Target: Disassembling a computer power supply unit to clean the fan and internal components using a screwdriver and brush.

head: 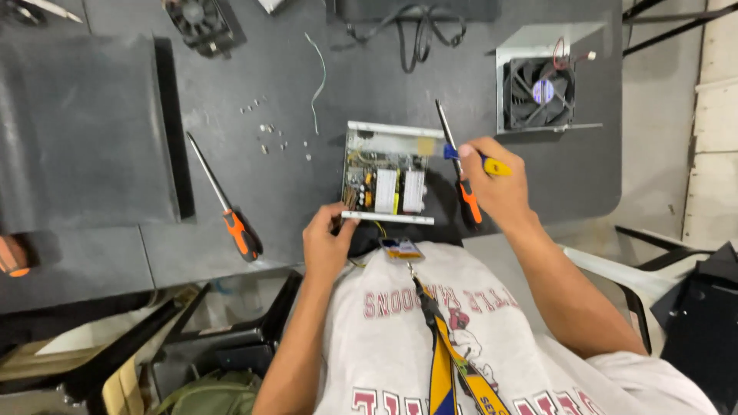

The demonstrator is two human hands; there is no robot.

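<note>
Open metal case [384, 178] with a circuit board inside, lying on the dark table [292, 184] just in front of the body, lid off. Left hand [329, 242] pinching the near left corner of the case, fingers closed on its rim. Right hand [496, 188] wrapped shut around two tools at once: a small yellow-and-blue screwdriver [470, 160] and an orange-handled screwdriver [465, 184], whose shaft points up past the right side of the case.

Risks, as a judgement: two tools in one grip means poor control; either tip could slide off and gouge the board or bridge two parts. A single corner pinch may not stop the case from pivoting under a push. Loose screws [265, 131] scattered to the left, near a thin white wire [317, 81], could be swept off by an elbow or sleeve. Another orange-handled screwdriver [227, 201] lying close to the table edge could roll off. Badge on the neck strap [401, 249] hanging right by the case, able to snag on its wires. Fan housing [542, 88] well apart, out of harm.
</note>
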